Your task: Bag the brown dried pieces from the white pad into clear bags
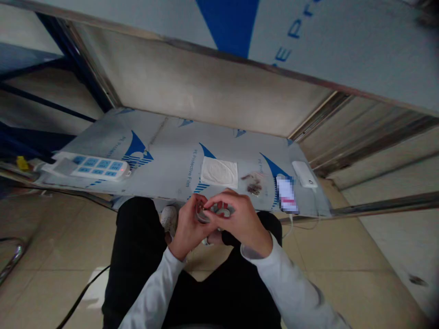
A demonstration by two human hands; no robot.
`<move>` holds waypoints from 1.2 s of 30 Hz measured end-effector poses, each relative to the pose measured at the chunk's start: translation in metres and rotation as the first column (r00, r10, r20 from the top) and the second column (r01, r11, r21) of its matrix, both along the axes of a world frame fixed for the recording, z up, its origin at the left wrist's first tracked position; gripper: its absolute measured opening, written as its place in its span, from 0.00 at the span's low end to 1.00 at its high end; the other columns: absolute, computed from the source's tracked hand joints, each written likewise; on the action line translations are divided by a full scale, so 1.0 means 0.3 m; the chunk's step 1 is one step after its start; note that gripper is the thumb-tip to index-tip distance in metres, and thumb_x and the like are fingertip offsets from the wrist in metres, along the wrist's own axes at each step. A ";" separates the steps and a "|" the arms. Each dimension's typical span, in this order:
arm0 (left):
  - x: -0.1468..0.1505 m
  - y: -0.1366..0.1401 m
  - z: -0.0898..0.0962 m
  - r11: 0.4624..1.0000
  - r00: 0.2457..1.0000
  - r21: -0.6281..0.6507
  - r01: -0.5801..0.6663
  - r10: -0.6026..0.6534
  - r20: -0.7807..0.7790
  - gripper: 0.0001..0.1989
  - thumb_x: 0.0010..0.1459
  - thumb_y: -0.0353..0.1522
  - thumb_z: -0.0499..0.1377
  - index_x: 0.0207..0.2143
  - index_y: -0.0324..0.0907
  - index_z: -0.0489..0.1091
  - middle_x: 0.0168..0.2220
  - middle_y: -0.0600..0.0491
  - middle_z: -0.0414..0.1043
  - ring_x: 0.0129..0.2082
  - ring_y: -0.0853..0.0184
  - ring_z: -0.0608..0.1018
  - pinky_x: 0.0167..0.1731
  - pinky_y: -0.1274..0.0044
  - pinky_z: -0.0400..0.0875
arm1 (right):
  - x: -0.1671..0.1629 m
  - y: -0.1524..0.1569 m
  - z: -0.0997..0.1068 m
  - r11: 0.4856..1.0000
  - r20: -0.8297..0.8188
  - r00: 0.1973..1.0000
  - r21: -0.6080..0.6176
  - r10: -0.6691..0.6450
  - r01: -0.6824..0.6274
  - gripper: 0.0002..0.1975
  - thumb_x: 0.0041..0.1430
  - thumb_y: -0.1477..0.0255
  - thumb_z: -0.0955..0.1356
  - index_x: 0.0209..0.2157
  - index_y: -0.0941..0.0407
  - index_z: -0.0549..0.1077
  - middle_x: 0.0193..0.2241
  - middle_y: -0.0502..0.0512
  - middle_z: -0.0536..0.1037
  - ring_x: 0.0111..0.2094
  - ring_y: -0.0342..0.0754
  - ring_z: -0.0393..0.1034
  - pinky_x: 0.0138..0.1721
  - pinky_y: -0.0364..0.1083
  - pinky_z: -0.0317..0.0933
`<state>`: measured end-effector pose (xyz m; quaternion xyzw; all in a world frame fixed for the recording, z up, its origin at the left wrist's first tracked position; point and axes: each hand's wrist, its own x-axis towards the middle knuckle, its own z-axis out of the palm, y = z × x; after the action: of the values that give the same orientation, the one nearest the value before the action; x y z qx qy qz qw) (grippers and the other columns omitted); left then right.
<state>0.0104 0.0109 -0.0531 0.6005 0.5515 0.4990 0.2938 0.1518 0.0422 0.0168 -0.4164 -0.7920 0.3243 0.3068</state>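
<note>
Both hands meet above my lap, just at the near edge of the metal shelf. My left hand (191,227) is closed around a small round, ring-like thing (202,215) that looks pale or clear; its kind is hard to make out. The fingertips of my right hand (242,218) are pinched together at that thing's upper side, and something tiny and dark seems to be between them. Beyond the hands lies a white square of folded tissue (219,172). To its right is a clear plastic bag (254,184) with small dark brown pieces inside.
The shelf (164,155) carries blue-printed protective film. A white power strip (99,168) with blue sockets lies at left. On the right are a phone (287,194) with a cable and a white power bank (304,174). An upper panel (343,45) overhangs the shelf.
</note>
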 end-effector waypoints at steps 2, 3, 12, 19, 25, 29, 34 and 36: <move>0.032 -0.010 0.013 0.998 0.998 0.017 0.065 -0.065 0.016 0.15 0.45 0.32 0.63 0.33 0.42 0.60 0.27 0.59 0.67 0.25 0.72 0.70 0.26 0.81 0.64 | 0.020 -0.055 0.014 1.000 0.099 0.995 -0.002 0.015 -0.015 0.04 0.54 0.74 0.72 0.34 0.53 0.78 0.27 0.50 0.77 0.31 0.45 0.69 0.34 0.43 0.62; 0.045 -0.017 0.018 0.996 0.996 0.023 0.089 -0.089 0.015 0.15 0.45 0.32 0.64 0.33 0.42 0.60 0.27 0.59 0.66 0.24 0.73 0.70 0.26 0.81 0.63 | 0.033 -0.071 0.017 1.000 0.146 0.989 0.008 0.020 -0.021 0.05 0.56 0.72 0.71 0.35 0.53 0.79 0.27 0.50 0.77 0.31 0.46 0.69 0.35 0.44 0.62; 0.094 -0.079 0.045 0.983 0.984 0.058 0.177 -0.177 0.005 0.25 0.39 0.33 0.68 0.39 0.43 0.60 0.30 0.59 0.64 0.27 0.72 0.68 0.28 0.80 0.64 | 0.157 -0.143 0.041 0.994 0.232 0.967 0.009 0.105 -0.110 0.08 0.58 0.66 0.69 0.37 0.55 0.76 0.30 0.51 0.76 0.36 0.46 0.68 0.41 0.45 0.62; 0.052 -0.113 0.051 0.981 0.935 0.007 0.196 -0.189 0.299 0.05 0.57 0.31 0.59 0.36 0.41 0.69 0.36 0.51 0.71 0.40 0.66 0.74 0.42 0.75 0.68 | 0.197 -0.152 0.081 0.999 0.185 0.982 0.035 0.024 -0.031 0.03 0.60 0.73 0.67 0.34 0.55 0.74 0.50 0.57 0.70 0.47 0.48 0.68 0.50 0.48 0.61; 0.064 -0.114 0.050 0.992 0.850 -0.107 0.070 -0.003 0.526 0.05 0.53 0.32 0.64 0.32 0.40 0.73 0.32 0.52 0.76 0.34 0.68 0.77 0.38 0.77 0.72 | 0.147 -0.172 -0.006 0.931 -0.232 0.932 -0.304 -0.279 0.203 0.20 0.53 0.68 0.72 0.48 0.52 0.69 0.34 0.50 0.79 0.35 0.46 0.74 0.40 0.46 0.68; 0.066 -0.118 0.055 0.988 0.829 -0.136 0.075 0.014 0.559 0.05 0.52 0.32 0.65 0.31 0.40 0.74 0.31 0.53 0.77 0.33 0.70 0.78 0.38 0.79 0.72 | 0.105 -0.187 -0.074 0.871 -0.342 0.866 -0.454 -0.366 0.189 0.09 0.55 0.65 0.71 0.36 0.55 0.76 0.33 0.53 0.80 0.35 0.48 0.74 0.38 0.45 0.68; 0.051 -0.112 0.061 0.971 0.841 -0.190 0.145 -0.020 0.540 0.07 0.52 0.34 0.65 0.33 0.40 0.75 0.33 0.51 0.78 0.35 0.67 0.78 0.38 0.78 0.73 | 0.093 -0.193 -0.070 0.890 -0.335 0.867 -0.395 -0.370 0.227 0.07 0.56 0.67 0.70 0.31 0.55 0.78 0.29 0.52 0.79 0.33 0.47 0.72 0.37 0.45 0.65; 0.046 -0.106 0.061 0.963 0.851 -0.190 0.192 -0.067 0.521 0.07 0.52 0.34 0.65 0.33 0.40 0.76 0.33 0.50 0.78 0.35 0.66 0.78 0.38 0.77 0.73 | 0.093 -0.191 -0.070 0.895 -0.317 0.879 -0.386 -0.357 0.224 0.06 0.56 0.67 0.70 0.31 0.54 0.78 0.29 0.52 0.80 0.33 0.46 0.72 0.37 0.45 0.65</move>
<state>0.0244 -0.0210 -0.0347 0.4438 0.4669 0.5501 0.5314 0.1797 -0.0151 -0.0043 -0.5077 -0.5771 0.4790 0.4240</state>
